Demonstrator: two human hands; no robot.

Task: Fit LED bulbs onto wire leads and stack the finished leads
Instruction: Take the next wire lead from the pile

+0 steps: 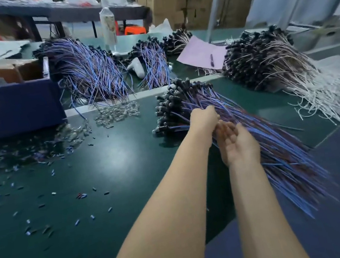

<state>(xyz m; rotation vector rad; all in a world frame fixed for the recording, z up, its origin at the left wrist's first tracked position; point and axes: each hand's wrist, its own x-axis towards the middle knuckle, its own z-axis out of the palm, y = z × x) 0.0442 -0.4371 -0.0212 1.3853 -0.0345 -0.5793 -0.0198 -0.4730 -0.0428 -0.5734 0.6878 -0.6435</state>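
Green bench mat (114,158) carries the lead pile (281,152), its long axis running from black caps beyond my left hand (203,117) to tails behind my right hand (239,147). I cannot tell the left's grip: its fingers are buried. The right lies palm-up, slack, touching wires. The left is nearer the caps.

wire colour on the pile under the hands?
The wire pile is blue and purple with darker reddish strands, and has black caps at its far end. Head view.
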